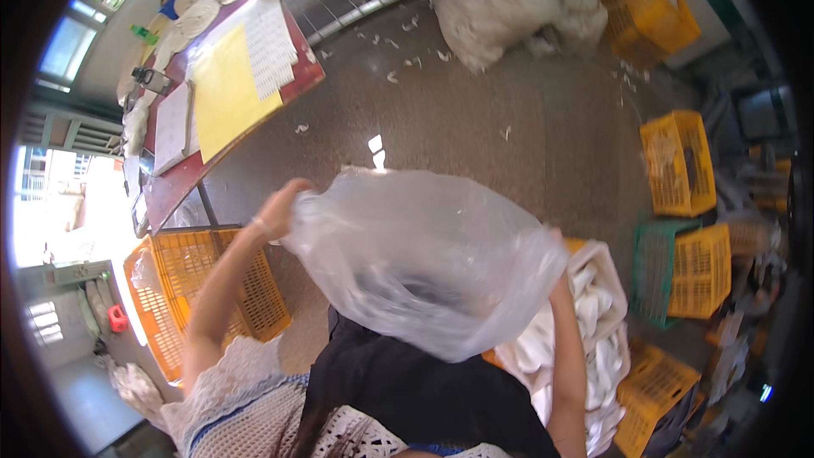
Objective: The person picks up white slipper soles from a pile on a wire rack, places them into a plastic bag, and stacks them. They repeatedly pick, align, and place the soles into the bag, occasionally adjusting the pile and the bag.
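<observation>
A: What's biggest here?

B: The brown floor [458, 110], then the red tabletop [307, 69] at the left.

A: And after those?

B: A clear plastic bag [424, 246], spread wide in the air in front of the person's body, off the tabletop and to the right of its near corner. A pale sack [500, 17] lies on the floor, beyond the tabletop's right corner.

A: Anything below the tabletop's near corner?

B: A yellow crate [264, 293], beside the person's left arm.

A: What's on top?

B: A yellow sheet [225, 93] along the edge facing the person, a white sheet [267, 51] by the right corner, and a notebook [171, 127] closer to the near corner.

A: How are the hands?

B: The left hand [292, 202] grasps the bag's left end. The right hand [555, 248] is at the bag's right end, mostly hidden by plastic, so I can't tell how its fingers are set.

A: Smaller still?

B: A dark bottle [151, 79] near the tabletop's far edge, and white scraps [393, 77] scattered on the floor
</observation>
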A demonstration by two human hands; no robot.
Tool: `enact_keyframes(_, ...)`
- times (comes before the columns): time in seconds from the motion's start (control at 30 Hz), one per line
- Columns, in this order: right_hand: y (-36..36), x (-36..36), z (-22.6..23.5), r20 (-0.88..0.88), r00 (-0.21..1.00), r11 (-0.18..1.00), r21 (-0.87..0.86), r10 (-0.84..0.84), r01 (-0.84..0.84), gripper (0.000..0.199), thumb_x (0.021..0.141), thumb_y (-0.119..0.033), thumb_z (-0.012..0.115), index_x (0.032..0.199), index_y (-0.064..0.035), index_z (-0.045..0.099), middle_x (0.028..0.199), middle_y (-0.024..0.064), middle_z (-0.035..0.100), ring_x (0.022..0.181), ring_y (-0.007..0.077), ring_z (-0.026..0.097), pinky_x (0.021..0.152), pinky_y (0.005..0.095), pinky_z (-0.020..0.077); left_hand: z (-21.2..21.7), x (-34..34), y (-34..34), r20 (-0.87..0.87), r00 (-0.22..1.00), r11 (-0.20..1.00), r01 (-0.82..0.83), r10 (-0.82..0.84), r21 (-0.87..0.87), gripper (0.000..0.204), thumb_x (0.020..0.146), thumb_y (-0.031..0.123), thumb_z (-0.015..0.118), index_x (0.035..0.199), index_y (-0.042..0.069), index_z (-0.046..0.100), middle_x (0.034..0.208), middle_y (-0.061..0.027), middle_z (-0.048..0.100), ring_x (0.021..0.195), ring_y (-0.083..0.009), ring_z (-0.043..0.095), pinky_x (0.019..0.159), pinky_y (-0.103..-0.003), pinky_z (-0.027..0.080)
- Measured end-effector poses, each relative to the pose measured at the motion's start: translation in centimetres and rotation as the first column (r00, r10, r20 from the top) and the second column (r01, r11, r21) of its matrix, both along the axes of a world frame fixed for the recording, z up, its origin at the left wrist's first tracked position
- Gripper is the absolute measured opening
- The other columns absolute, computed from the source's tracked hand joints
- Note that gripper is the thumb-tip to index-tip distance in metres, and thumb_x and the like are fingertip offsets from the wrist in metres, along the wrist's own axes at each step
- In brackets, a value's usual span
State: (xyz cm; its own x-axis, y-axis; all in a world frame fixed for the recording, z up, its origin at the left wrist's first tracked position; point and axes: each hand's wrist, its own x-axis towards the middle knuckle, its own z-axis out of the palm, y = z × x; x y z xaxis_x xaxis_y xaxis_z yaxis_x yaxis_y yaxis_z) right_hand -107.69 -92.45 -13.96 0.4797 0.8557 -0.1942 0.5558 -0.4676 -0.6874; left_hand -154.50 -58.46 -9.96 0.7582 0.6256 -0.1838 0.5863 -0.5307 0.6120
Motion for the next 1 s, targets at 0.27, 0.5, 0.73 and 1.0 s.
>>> enact_keyframes(0.27,7.3,10.6,-4.5,-0.615,0.482,0.642,-0.053,-0.624,0.765,0.021,0.088,-0.014,0.057,0.097,0.0023,0.066,0.090,0.0098,0.067,0.082,0.0243,0.065,0.073,0.0365,0.0535,-4.5,2.0,8.3,-0.548,0.804,0.770,-0.494,0.228,-0.404,0.032,0.078,0.031,0.074,0.095,0.004,0.075,0.095,-0.0151,0.072,0.091,-0.0214,0.067,0.086,-0.037,0.051)
enact_keyframes(0.5,43.0,0.5,4.1,-0.917,0.334,0.957,-0.268,-0.219,-0.107,0.032,0.091,-0.025,0.062,0.115,-0.0027,0.062,0.087,0.0028,0.062,0.079,0.0146,0.060,0.071,0.0300,0.0505,7.1,19.9,18.7,0.262,0.253,0.204,0.234,0.931,-0.951,0.042,0.098,0.039,0.050,0.118,0.003,0.060,0.101,-0.0101,0.065,0.099,-0.0227,0.062,0.087,-0.035,0.049)
enact_keyframes(0.73,82.3,-18.2,28.4,-0.726,-0.002,0.664,0.631,0.688,-0.400,0.032,0.087,-0.025,0.067,0.109,-0.0018,0.061,0.094,0.0008,0.061,0.084,0.0110,0.056,0.076,0.0270,0.0479,19.9,-11.9,35.1,0.882,-0.035,0.290,-0.938,0.471,-0.192,0.044,0.091,0.037,0.061,0.119,0.003,0.059,0.103,-0.0092,0.065,0.098,-0.0217,0.062,0.087,-0.035,0.050)
enact_keyframes(1.0,95.6,-21.7,28.3,0.529,0.447,0.192,0.467,0.722,-0.863,0.029,0.092,-0.029,0.059,0.110,-0.0067,0.065,0.100,0.0087,0.066,0.090,0.0204,0.065,0.080,0.0354,0.0512,3.3,-22.2,8.0,-0.296,0.291,0.341,-0.931,0.910,0.133,0.050,0.083,0.034,0.072,0.120,0.003,0.059,0.105,-0.0081,0.066,0.097,-0.0206,0.062,0.086,-0.036,0.050)
